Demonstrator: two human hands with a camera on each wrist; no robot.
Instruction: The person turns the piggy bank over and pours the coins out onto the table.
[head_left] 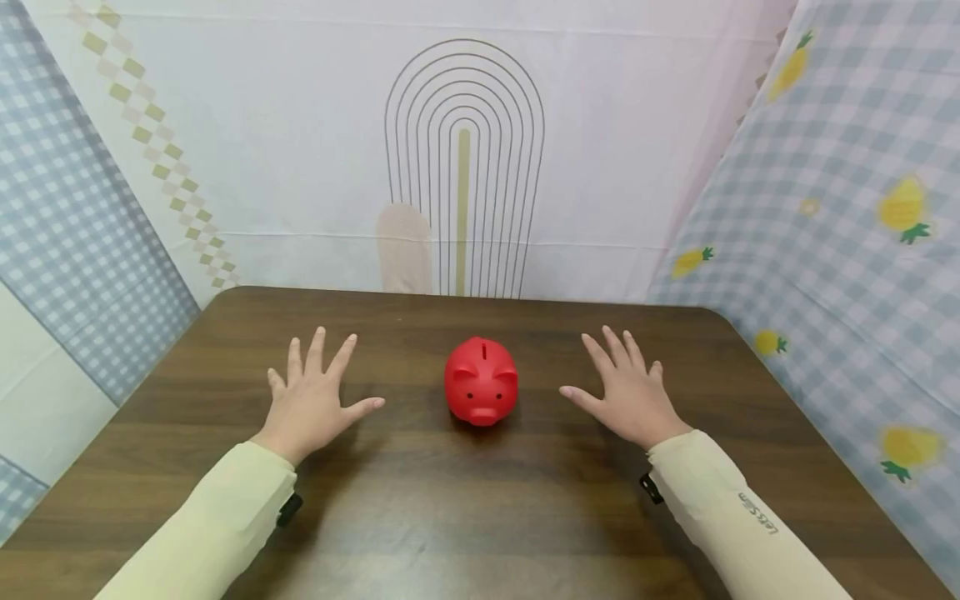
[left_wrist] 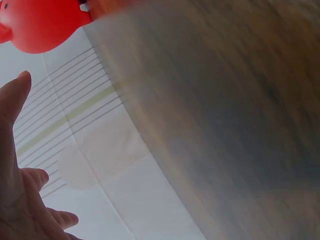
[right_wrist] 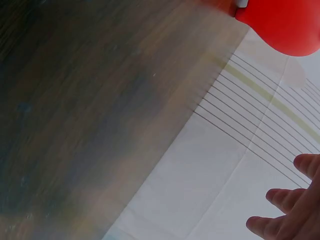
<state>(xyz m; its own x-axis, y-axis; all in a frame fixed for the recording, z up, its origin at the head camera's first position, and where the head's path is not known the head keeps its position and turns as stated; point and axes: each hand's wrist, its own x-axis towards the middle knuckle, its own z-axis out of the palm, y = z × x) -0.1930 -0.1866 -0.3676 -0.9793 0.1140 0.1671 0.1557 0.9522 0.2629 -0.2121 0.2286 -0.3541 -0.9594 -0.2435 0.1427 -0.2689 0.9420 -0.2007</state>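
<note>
A red piggy bank (head_left: 481,382) with a dark coin slot on its top stands upright on the brown wooden table (head_left: 450,517), its snout toward me. To its left my left hand (head_left: 309,406) is spread, palm down, thumb pointing at the bank with a gap between. On the other side my right hand (head_left: 630,392) is spread likewise, apart from the bank. Neither hand holds anything. Part of the piggy bank (left_wrist: 42,25) shows at the top left of the left wrist view, and its red side (right_wrist: 287,25) at the top right of the right wrist view.
Behind the table's far edge hangs a white cloth (head_left: 300,150) printed with arches. Blue-and-white checked cloths hang at the left (head_left: 82,208) and right, the right cloth (head_left: 840,275) bearing yellow pineapples. Small black pieces sit at both cuffs.
</note>
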